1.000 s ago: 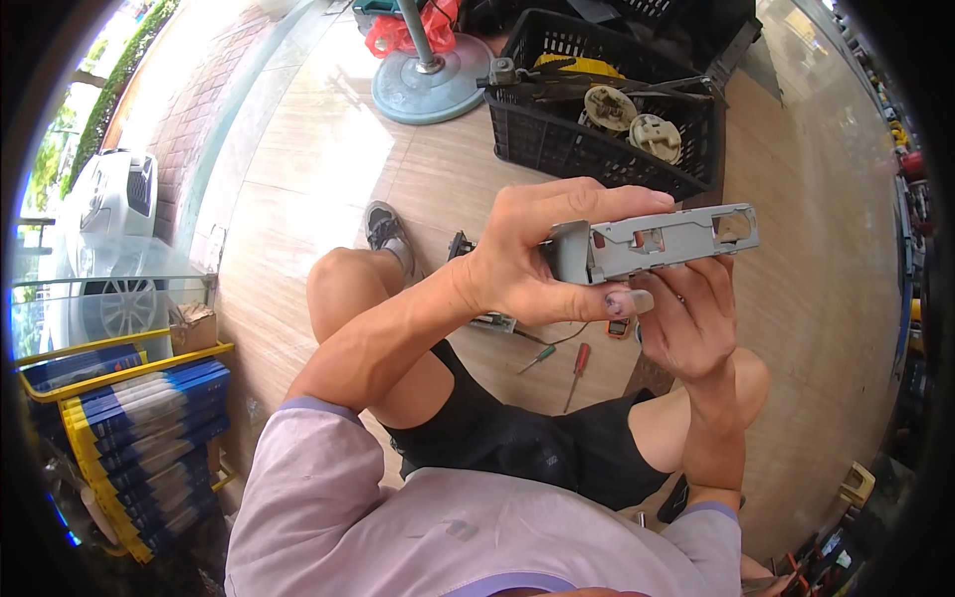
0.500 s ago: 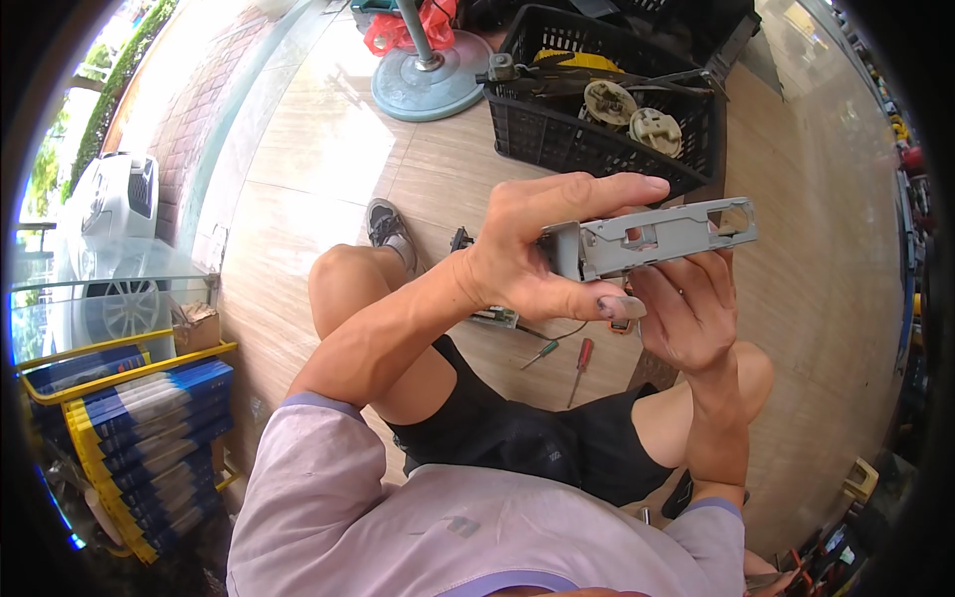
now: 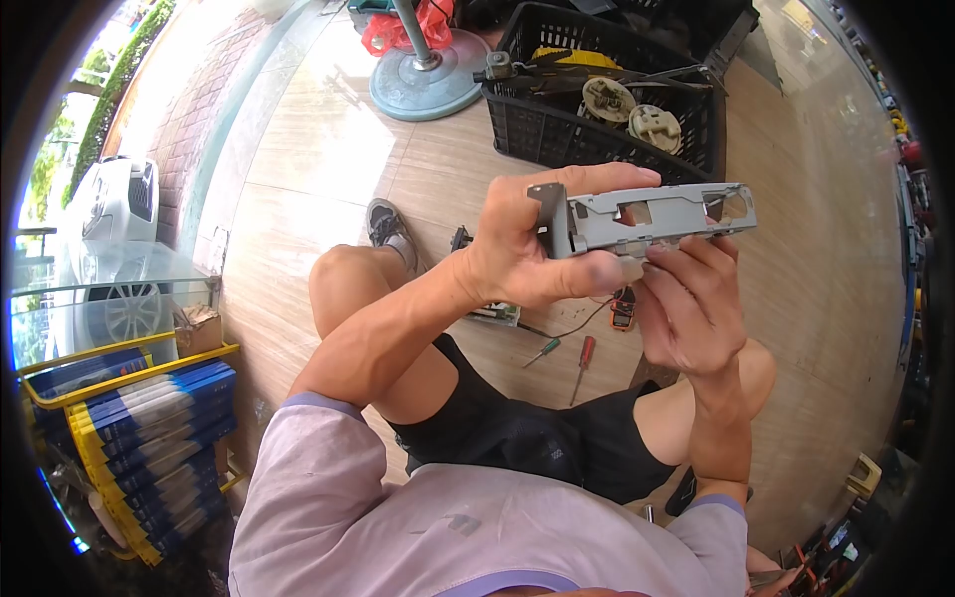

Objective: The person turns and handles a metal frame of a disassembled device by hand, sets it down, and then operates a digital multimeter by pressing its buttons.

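A long grey metal frame [image 3: 665, 215] with cut-out windows and a bent flange at its left end is held up in front of me. My left hand [image 3: 517, 234] is closed round its left part, fingers along the far side and thumb along the near side. My right hand [image 3: 693, 303] has its fingertips against the near lower edge, toward the right end. Below on the floor lie a green-handled screwdriver [image 3: 543, 350], a red-handled screwdriver [image 3: 584, 366] and an orange multimeter [image 3: 622, 310]. A circuit board [image 3: 494, 314] is partly hidden behind my left forearm.
A black plastic crate [image 3: 542, 139] with round cream-coloured parts stands ahead, beside a round grey pole base [image 3: 430, 82]. Yellow-framed shelving with blue boxes [image 3: 164, 408] is at left, next to a glass panel. Tools line the right edge.
The metal frame has turned in my hands, its left flange now standing higher and more upright. Both hands have shifted slightly with it, and more of the multimeter shows.
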Available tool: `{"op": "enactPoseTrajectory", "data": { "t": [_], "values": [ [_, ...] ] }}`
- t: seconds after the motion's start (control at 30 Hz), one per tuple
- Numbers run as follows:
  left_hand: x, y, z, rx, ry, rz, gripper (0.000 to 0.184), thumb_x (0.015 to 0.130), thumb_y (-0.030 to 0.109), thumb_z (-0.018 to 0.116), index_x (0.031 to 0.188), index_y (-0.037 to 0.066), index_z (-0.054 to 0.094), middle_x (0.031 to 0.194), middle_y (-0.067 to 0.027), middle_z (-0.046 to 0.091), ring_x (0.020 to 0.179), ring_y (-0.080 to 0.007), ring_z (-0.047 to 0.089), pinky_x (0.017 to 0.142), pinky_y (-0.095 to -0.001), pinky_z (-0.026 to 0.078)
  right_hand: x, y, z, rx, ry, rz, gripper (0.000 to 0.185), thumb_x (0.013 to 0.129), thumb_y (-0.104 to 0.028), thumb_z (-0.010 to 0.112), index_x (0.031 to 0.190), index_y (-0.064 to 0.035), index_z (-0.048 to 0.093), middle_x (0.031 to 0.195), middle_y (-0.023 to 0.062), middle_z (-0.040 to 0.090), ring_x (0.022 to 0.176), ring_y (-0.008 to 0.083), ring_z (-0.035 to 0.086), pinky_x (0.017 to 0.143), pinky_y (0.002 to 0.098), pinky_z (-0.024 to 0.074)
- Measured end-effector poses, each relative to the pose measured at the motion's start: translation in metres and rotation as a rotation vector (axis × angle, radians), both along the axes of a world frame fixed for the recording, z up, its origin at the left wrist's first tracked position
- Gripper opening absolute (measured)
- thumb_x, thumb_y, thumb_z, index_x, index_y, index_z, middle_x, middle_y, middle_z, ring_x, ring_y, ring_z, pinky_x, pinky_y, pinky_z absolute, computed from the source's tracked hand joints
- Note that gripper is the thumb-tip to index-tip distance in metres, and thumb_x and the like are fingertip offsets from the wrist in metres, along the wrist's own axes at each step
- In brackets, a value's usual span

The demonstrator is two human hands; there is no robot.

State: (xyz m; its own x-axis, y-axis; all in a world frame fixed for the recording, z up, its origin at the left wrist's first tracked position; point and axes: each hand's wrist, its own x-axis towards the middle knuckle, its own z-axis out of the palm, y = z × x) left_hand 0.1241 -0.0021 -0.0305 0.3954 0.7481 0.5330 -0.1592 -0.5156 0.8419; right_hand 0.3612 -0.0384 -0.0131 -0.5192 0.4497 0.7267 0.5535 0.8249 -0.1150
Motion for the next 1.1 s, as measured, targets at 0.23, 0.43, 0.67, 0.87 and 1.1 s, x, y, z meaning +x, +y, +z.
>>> {"op": "enactPoseTrajectory", "data": {
  "t": [0.23, 0.43, 0.67, 0.87, 1.1],
  "values": [
    [0.013, -0.004, -0.001, -0.017, -0.174, 0.000, 0.062, 0.085, 0.024, 0.077, 0.133, -0.012, 0.060, 0.105, -0.0180, 0.073, 0.084, -0.0212, 0.071, 0.077, -0.0317, 0.058, 0.014, 0.006, 0.005, -0.218, 0.622, -0.046, 0.067, 0.107, -0.034, 0.051, 0.155, 0.0076, 0.030, 0.150, 0.0273, 0.046, 0.143, 0.0376, 0.044, 0.117, 0.0525, 0.0386],
    [0.006, 0.000, -0.008, 0.250, -0.039, 0.030, 0.075, 0.088, 0.049, 0.076, 0.128, -0.013, 0.062, 0.114, -0.0233, 0.072, 0.088, -0.0262, 0.074, 0.075, -0.0344, 0.059, 0.012, 0.011, -0.003, -0.761, 0.679, 0.166, 0.094, 0.103, -0.067, 0.038, 0.161, 0.0040, 0.016, 0.151, 0.0253, 0.047, 0.139, 0.0309, 0.050, 0.112, 0.0443, 0.0434],
    [0.009, -0.007, -0.014, 0.172, 0.067, 0.116, 0.074, 0.082, 0.054, 0.070, 0.117, -0.011, 0.068, 0.094, -0.0203, 0.075, 0.076, -0.0267, 0.073, 0.067, -0.0326, 0.057, 0.003, 0.006, -0.005, -0.720, 0.707, 0.193, 0.095, 0.100, -0.070, 0.037, 0.160, 0.0027, 0.019, 0.144, 0.0233, 0.055, 0.127, 0.0282, 0.060, 0.107, 0.0410, 0.0474],
    [0.009, -0.009, -0.024, 0.001, 0.016, 0.090, 0.080, 0.080, 0.060, 0.067, 0.116, -0.011, 0.068, 0.097, -0.0218, 0.075, 0.079, -0.0284, 0.074, 0.070, -0.0330, 0.058, 0.004, 0.003, -0.008, -0.654, 0.649, 0.169, 0.095, 0.100, -0.068, 0.042, 0.159, 0.0042, 0.020, 0.139, 0.0230, 0.058, 0.116, 0.0259, 0.065, 0.100, 0.0391, 0.0518],
    [0.004, -0.006, -0.019, 0.132, 0.062, -0.006, 0.080, 0.084, 0.062, 0.065, 0.113, -0.013, 0.067, 0.097, -0.0248, 0.074, 0.085, -0.0316, 0.076, 0.074, -0.0356, 0.060, 0.006, 0.005, -0.016, -0.515, 0.571, 0.228, 0.096, 0.100, -0.069, 0.039, 0.157, 0.0059, 0.023, 0.131, 0.0254, 0.062, 0.108, 0.0253, 0.068, 0.091, 0.0373, 0.0562]
  ]
}}
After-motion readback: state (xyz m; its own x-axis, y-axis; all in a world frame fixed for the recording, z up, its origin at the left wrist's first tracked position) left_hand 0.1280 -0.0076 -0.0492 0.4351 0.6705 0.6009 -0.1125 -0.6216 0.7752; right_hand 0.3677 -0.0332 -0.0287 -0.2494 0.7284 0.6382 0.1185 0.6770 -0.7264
